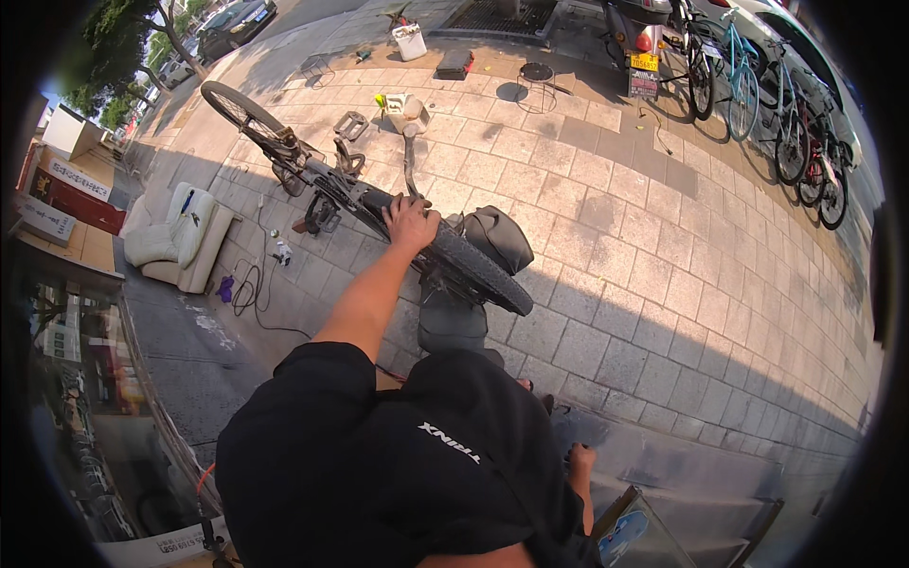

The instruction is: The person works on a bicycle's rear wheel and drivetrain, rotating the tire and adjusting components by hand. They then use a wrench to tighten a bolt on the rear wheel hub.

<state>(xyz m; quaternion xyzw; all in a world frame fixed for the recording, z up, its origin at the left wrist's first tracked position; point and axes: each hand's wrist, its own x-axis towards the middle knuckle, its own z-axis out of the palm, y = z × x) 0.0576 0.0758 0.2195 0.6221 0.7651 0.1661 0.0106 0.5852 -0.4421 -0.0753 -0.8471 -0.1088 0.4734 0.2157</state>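
My left hand has its fingers wrapped over the thick black tyre of a bicycle, which stretches from the upper left to the centre. Grey padded shapes lie beside and under that wheel; I cannot tell what they are. My right hand is low on the right, away from the bicycle, its fingers closed; what they hold, if anything, is too small to make out. My black-clad body covers the lower middle.
A cream armchair stands left, near cables and a shop window. A pedal-like part, a wire stand and a white bucket are on the paving. Parked bicycles and a scooter line the upper right.
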